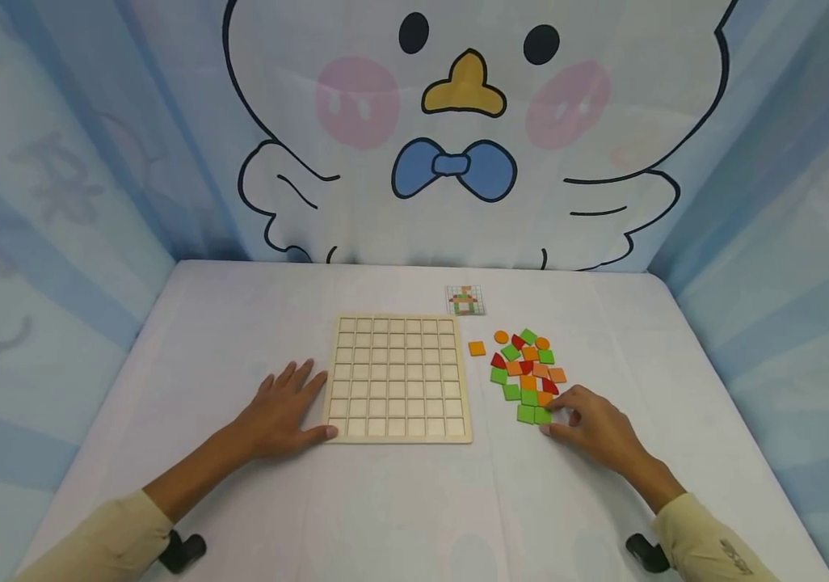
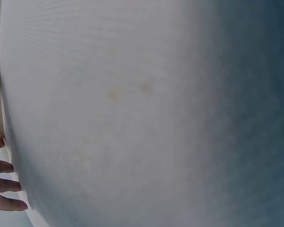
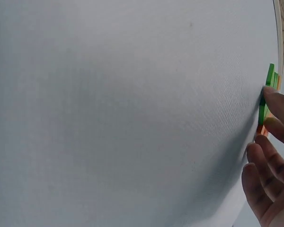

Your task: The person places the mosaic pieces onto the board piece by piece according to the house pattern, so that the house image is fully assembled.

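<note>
A pale wooden grid board (image 1: 400, 380) lies on the white table. My left hand (image 1: 279, 416) rests flat at its left side, fingers spread, with the thumb touching the lower left corner. In the left wrist view, fingertips (image 2: 9, 186) show at the board's edge. Right of the board is a loose group of green, orange and red tiles (image 1: 528, 397). At its near end my right hand (image 1: 596, 428) pinches a green square tile (image 1: 543, 415) between thumb and index finger. The right wrist view shows this green tile (image 3: 262, 111) between those two fingertips, the other fingers loosely bent.
A small picture card (image 1: 465, 300) with a coloured grid pattern lies behind the board's right corner. One orange square tile (image 1: 476, 348) sits apart, between board and group. A printed cloth (image 1: 458, 226) hangs behind the table, with blue cloth at both sides.
</note>
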`<state>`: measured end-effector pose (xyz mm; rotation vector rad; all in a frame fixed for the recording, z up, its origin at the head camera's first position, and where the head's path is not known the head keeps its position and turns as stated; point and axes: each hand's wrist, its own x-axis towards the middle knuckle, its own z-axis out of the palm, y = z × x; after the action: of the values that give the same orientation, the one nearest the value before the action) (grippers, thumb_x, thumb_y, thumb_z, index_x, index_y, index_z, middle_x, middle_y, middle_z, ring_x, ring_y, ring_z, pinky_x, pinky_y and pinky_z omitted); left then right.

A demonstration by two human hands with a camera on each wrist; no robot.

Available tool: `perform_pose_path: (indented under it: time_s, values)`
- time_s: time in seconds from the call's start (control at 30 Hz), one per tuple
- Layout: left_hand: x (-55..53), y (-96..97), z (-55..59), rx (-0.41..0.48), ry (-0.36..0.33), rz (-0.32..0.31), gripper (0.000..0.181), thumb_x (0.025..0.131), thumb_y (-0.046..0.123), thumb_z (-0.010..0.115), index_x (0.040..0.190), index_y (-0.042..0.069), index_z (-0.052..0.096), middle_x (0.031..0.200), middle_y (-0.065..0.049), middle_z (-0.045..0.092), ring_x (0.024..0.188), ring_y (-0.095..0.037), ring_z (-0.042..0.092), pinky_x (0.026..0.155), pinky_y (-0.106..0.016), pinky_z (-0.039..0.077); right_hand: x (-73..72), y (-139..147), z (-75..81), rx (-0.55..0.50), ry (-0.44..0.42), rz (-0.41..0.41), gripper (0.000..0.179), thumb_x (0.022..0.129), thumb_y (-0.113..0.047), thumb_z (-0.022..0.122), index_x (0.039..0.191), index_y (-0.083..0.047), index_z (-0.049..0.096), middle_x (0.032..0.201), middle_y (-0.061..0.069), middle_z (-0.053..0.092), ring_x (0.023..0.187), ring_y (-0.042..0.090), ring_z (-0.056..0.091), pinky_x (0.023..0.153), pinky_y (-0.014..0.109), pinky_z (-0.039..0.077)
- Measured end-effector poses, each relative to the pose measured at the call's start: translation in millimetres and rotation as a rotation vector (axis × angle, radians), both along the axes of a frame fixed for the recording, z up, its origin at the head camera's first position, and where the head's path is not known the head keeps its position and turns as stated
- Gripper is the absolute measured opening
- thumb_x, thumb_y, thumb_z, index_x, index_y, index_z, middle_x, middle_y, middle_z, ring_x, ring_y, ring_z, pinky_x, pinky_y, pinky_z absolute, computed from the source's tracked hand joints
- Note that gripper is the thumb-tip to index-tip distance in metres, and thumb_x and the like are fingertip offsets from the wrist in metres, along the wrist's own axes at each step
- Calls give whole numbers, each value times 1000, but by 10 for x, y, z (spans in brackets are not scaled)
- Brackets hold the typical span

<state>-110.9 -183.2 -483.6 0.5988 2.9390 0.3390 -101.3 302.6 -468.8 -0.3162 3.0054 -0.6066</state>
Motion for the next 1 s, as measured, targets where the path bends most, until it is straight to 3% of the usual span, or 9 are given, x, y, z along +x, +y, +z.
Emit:
perform_pose_path:
  time_s: [0.37,0.8,1.0]
  values:
    - [-18,-5,-11,-9,5,-6,92,85,67,64,150,5,44,157,-26,36,144,-52,33,107,-72,33,-14,-47,19,5,-57,-23,31,82,-21,84,110,-9,78,92,-1,61,74,13,49,57,22,41]
    - [-21,9,10,-2,-17,8,94,83,66,68,149,4,45,157,-27,36,144,-53,33,107,-69,35,-5,-123,73,23,-67,-10,29,83,-16,82,110,-10,72,99,1,69,76,13,53,65,25,47]
    - [-18,13,28,1,-26,17,94,83,65,69,149,4,45,157,-27,35,144,-53,32,107,-69,35,-12,-113,92,1,-68,4,27,84,-12,81,109,-10,73,101,2,73,74,12,54,62,23,47]
